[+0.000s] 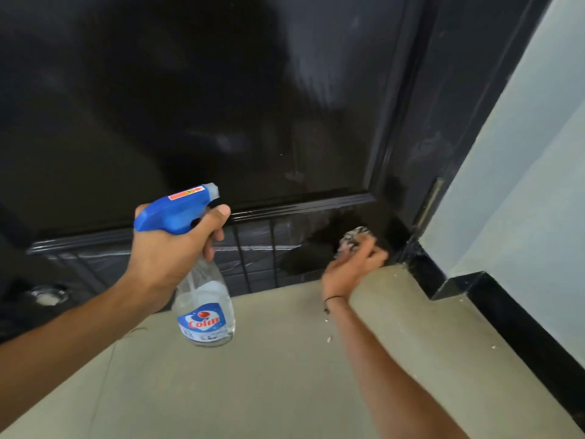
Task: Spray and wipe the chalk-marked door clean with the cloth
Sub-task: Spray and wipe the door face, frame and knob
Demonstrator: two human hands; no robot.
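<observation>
A person is crouching at the foot of a black door (221, 106), cleaning its lowest panel. The left hand (164, 248) is gripping a spray bottle (202, 299) by the neck, forefinger lying across the trigger, nozzle facing the door. The right hand (354, 267) is curling around a bunched cloth (353, 237) and pressing it against the panel's lower right corner, just beside the frame and close to the floor (285, 375).

The job appears partly done: a dark, wiped-looking patch is showing beside the cloth, while pale chalk lines (253, 245) are still crossing the panel between the two hands. The large upper panel is looking mostly dark and glossy, with faint hazy smears near its right side that may be residue or reflection; which is hard to say. The left part of the lower panel is sitting behind the left arm, and the right fingertips are blurred against the cloth.
</observation>
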